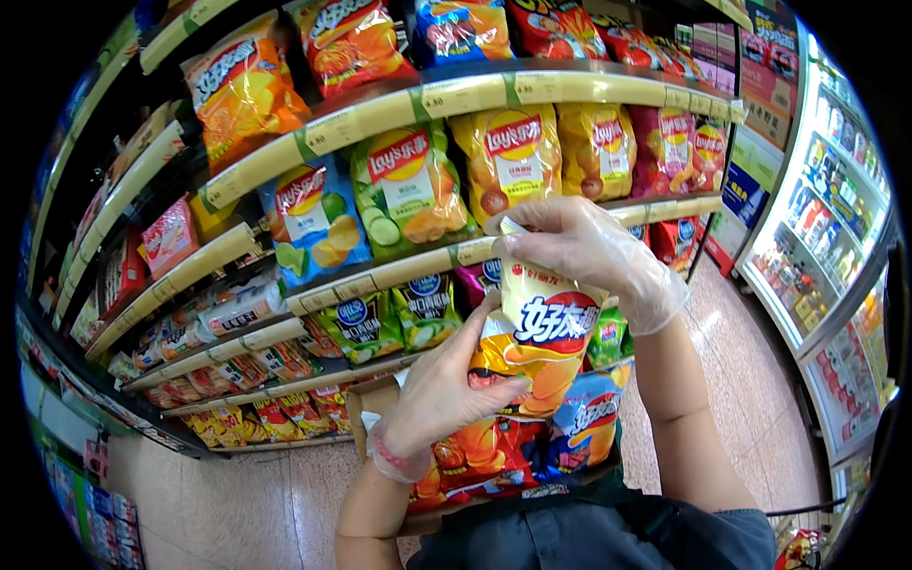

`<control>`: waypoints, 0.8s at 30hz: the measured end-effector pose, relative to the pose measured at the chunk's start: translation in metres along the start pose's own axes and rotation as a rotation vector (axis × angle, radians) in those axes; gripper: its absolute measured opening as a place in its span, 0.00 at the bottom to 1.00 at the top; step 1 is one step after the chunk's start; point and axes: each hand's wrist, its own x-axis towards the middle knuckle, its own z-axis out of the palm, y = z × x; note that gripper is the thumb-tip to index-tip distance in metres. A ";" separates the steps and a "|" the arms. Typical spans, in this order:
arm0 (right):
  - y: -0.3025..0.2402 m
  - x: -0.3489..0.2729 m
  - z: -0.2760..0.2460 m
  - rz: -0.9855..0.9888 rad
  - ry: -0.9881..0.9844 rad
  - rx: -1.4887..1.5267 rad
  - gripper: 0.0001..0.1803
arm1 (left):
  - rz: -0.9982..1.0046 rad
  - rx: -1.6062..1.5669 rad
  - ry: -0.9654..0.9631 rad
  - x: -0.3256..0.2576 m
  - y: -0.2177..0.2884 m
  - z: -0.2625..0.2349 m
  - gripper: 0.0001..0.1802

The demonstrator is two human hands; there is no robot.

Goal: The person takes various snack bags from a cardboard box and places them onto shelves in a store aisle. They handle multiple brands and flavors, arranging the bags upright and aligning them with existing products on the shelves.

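A yellow-and-orange bag of chips (537,347) is held upright in front of me, its printed front facing me. My right hand (594,252), in a thin clear glove, pinches the top edge of this bag. Lower down, my left hand (442,394), gloved the same way, grips the bag's left side with the thumb across its front; its other fingers are mostly hidden. Below the bag, an open cardboard box (358,418) rests close to my body. Inside it lie red chip bags (484,456) and a blue chip bag (587,418).
Shelves of snacks curve across the front and left. A row of chip bags in blue, green (404,195), yellow (513,157) and pink stands behind a pale price rail (456,95). On the right is a lit drinks cooler (826,209) beside the tiled floor (736,380).
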 end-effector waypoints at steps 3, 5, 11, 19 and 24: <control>0.005 -0.001 0.004 0.168 -0.012 0.223 0.18 | 0.020 0.055 0.017 -0.003 -0.003 0.003 0.50; 0.005 -0.004 0.011 0.203 0.086 0.424 0.16 | 0.029 0.060 0.024 -0.007 -0.004 0.006 0.50; 0.019 0.001 0.025 -0.145 0.325 -0.039 0.17 | -0.140 -0.102 -0.017 -0.013 -0.001 0.011 0.54; 0.031 -0.012 0.016 0.064 0.006 -0.062 0.26 | -0.334 -0.497 0.091 -0.038 -0.023 0.011 0.45; 0.052 -0.027 0.015 0.149 -0.141 0.026 0.17 | -0.405 -0.582 0.152 -0.047 -0.024 0.007 0.41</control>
